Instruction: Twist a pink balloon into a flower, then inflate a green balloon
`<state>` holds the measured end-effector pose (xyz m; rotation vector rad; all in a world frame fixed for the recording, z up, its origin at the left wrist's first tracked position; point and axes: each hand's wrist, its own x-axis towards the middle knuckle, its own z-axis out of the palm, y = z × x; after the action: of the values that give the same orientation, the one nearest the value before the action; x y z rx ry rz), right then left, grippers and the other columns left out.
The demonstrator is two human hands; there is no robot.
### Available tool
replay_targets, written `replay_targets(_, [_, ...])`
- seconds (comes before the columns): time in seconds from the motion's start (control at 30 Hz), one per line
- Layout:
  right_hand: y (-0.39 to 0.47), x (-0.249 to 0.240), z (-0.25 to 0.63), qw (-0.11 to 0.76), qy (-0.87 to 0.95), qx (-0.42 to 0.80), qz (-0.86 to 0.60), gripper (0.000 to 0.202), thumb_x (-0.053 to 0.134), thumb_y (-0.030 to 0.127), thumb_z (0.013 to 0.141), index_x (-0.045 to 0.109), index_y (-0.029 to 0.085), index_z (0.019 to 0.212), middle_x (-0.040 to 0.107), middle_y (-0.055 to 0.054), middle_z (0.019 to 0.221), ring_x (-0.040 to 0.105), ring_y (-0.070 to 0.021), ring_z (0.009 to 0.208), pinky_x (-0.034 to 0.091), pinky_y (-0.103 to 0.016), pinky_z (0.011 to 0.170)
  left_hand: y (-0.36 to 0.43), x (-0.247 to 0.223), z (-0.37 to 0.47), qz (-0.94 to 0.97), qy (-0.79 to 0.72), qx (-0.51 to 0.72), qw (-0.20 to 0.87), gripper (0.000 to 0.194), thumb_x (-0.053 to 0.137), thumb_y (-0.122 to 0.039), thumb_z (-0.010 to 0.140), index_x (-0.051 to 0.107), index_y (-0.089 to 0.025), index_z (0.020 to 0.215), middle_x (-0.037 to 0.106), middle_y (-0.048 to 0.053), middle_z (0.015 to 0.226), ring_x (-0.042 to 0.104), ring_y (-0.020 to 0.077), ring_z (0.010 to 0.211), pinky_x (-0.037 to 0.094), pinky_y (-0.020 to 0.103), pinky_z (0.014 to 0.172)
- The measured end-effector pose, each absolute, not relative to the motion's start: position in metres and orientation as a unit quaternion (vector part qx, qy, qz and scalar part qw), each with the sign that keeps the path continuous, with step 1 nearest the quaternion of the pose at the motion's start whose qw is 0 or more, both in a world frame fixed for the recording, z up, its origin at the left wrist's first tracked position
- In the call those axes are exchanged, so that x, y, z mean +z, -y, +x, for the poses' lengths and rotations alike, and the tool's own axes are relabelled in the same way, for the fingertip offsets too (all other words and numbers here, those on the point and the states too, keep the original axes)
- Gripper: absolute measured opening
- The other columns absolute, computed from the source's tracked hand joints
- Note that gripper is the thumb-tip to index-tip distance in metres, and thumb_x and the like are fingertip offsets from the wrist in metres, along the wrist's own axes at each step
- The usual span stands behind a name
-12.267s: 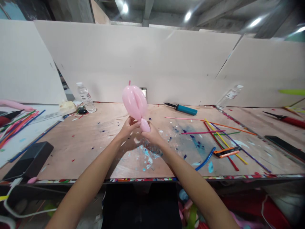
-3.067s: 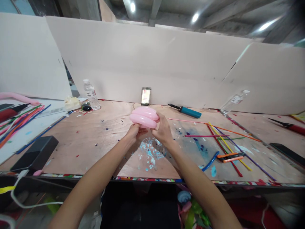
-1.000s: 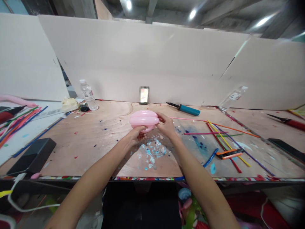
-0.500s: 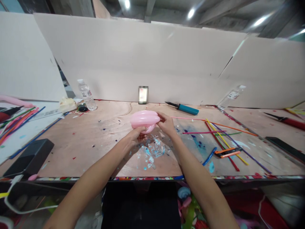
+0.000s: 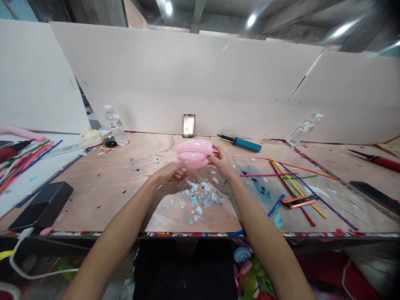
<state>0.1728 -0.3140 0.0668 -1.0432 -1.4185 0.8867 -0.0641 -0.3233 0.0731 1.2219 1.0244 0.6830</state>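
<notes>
Both forearms reach forward from the lower edge of the view and converge over the middle of the desk; left forearm slants up and to the right, right forearm slants up and to the left; elbows wide, hands near each other with the pink balloon between them.

Pink balloon: inflated, doubled into plump lobes lying side by side, long axis roughly crosswise; held over the desk, beyond the patch of pale blue flecks and on the near side of the phone, which stands against the white board.

Right hand: wrist bent inward, palm facing left; grip closed in a pinch on the right end of the balloon, thumb below, fingers above and behind it.

Left hand: thumb extended to the right, its tip against the lower left of the balloon; other fingers loosely curled and slightly spread underneath; grip appears partly open; cannot tell whether it bears any of the balloon's weight.

Nearby: teal pump lies to the right, behind the right hand; uninflated balloons lie crossed farther right, an orange cutter among them.
</notes>
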Motion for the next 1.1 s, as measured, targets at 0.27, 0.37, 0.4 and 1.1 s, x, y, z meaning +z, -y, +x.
replay_targets(0.27, [0.322, 0.074, 0.167, 0.511, 0.607, 0.39, -0.468, 0.04, 0.061, 0.039, 0.075, 0.065, 0.021, 0.11, 0.069, -0.005, 0.101, 0.063, -0.0191, 0.083, 0.054, -0.03, 0.066, 0.321, 0.087, -0.074, 0.687, -0.403, 0.471, 0.378, 0.092, 0.086, -0.039, 0.056, 0.046, -0.02, 0.136, 0.049, 0.015, 0.141, 0.053, 0.0284, 0.121, 0.047, 0.034, 0.091])
replay_targets(0.37, [0.329, 0.077, 0.151, 0.515, 0.639, 0.368, -0.437, 0.041, 0.059, 0.048, 0.081, 0.064, 0.019, 0.11, 0.068, -0.006, 0.111, 0.063, -0.022, 0.099, 0.053, -0.035, 0.084, 0.327, 0.087, -0.069, 0.717, -0.319, 0.395, 0.478, 0.097, 0.086, -0.036, 0.057, 0.042, -0.019, 0.142, 0.044, 0.015, 0.146, 0.045, 0.031, 0.131, 0.041, 0.038, 0.104])
replay_targets(0.4, [0.332, 0.078, 0.147, 0.519, 0.641, 0.371, -0.427, 0.044, 0.057, 0.051, 0.083, 0.062, 0.02, 0.114, 0.067, -0.007, 0.115, 0.062, -0.0229, 0.103, 0.052, -0.036, 0.088, 0.328, 0.087, -0.068, 0.712, -0.284, 0.39, 0.51, 0.09, 0.083, -0.037, 0.062, 0.044, -0.019, 0.141, 0.047, 0.014, 0.145, 0.047, 0.0305, 0.131, 0.04, 0.038, 0.105])
replay_targets(1.1, [0.365, 0.088, 0.135, 0.495, 0.733, 0.247, -0.395, 0.065, 0.067, 0.027, 0.071, 0.047, 0.025, 0.132, 0.053, -0.009, 0.135, 0.058, -0.0267, 0.118, 0.053, -0.038, 0.093, 0.336, 0.095, -0.068, 0.732, -0.268, 0.477, 0.405, 0.047, 0.074, -0.034, 0.074, 0.063, -0.019, 0.117, 0.064, 0.006, 0.118, 0.059, 0.0234, 0.111, 0.045, 0.03, 0.097])
